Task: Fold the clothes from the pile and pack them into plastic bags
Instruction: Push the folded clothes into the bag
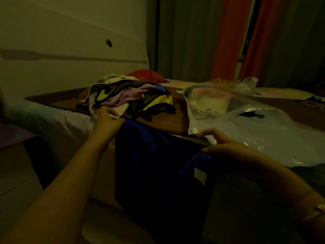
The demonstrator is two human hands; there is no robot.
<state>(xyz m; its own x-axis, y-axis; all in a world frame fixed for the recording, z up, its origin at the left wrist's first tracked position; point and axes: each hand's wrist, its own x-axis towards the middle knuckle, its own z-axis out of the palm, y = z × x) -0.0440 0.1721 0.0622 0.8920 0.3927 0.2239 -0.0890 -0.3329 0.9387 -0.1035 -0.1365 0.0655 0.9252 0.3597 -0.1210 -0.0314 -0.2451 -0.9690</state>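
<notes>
Both hands (159,133) grip blue garment (158,164) (dim, seemingly), bed edge (184,135)

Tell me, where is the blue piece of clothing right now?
The blue garment hangs at the bottom middle of the head view, held between the left hand and right hand, just in front of the clothes pile.

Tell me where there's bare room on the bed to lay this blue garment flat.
Bare brown cover lies between the clothes pile and the packed plastic bag. Right of that, empty bags crowd the surface.
</notes>
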